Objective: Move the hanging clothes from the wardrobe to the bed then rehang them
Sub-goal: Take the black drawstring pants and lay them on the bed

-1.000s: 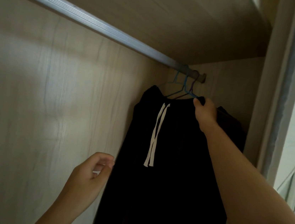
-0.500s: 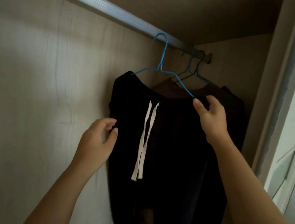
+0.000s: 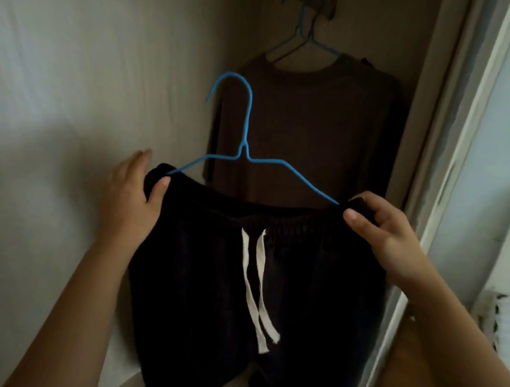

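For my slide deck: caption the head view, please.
Left hand and right hand grip black shorts on a blue hanger; brown shirt hangs behind.

Nothing to read here. No label, brand, number or sign shows on the black shorts [image 3: 204, 283] at six o'clock, none on the blue hanger [image 3: 244, 147] at twelve, and none on the brown shirt [image 3: 313, 129] up at one o'clock. The light is dim, so any small print on the fabric cannot be made out.
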{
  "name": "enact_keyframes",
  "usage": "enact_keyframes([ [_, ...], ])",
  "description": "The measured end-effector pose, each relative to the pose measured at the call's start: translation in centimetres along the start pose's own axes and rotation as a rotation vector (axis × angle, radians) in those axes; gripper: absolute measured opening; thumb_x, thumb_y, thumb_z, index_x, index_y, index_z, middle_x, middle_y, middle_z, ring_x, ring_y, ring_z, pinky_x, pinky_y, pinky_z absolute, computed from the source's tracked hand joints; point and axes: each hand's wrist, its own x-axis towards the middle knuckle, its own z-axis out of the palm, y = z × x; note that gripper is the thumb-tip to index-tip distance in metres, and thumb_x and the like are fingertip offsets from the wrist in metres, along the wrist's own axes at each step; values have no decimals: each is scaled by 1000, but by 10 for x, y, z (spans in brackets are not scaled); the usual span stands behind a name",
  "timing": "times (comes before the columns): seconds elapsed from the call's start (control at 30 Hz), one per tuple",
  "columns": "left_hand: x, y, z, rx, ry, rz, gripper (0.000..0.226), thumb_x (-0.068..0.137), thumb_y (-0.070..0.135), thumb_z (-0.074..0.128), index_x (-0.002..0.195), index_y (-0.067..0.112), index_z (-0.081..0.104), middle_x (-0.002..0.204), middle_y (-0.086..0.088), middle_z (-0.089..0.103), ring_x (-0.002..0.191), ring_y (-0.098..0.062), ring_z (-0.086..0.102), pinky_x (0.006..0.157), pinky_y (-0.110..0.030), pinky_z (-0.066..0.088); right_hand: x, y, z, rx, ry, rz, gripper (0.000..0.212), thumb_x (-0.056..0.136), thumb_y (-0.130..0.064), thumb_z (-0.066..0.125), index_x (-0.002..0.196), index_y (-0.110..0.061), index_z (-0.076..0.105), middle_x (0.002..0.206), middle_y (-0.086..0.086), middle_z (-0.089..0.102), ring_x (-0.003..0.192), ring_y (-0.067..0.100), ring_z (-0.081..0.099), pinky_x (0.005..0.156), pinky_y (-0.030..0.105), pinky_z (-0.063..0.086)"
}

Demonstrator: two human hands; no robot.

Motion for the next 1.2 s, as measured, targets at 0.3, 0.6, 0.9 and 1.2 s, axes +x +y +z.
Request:
enact_keyframes([
  [0.3,-111,8,66,-254,-319,-111,39,78,35,62,101,3,61,95,-21,67,89,-37,62,76,-41,46,-130,47,-24,-303,131,285,12,77,-39,65,70,-32,57,64,-10,59,60,1,54,56,11,43],
  [0.6,-197,71,64,-318,-544,100,28,74,23,73,96,6,68,91,-14,72,87,-32,65,70,-26,36,-282,72,-41,-642,309,629,5,87,-22,56,87,-23,51,78,-13,57,75,-11,55,65,3,38],
  [0.9,-301,163,13,-537,-780,350,24,71,31,70,82,9,68,71,-5,68,68,-19,61,55,-13,37,-472,-21,-40,-706,627,875,21,87,-20,58,81,-39,51,72,-13,60,71,9,54,66,12,40],
  [1.2,-425,319,-51,-849,-1128,565,26,75,37,68,88,15,66,77,2,65,74,-18,55,63,-32,45,-665,-171,-26,-852,1149,1088,9,87,-17,58,88,-25,53,77,-10,59,75,6,54,67,16,39],
])
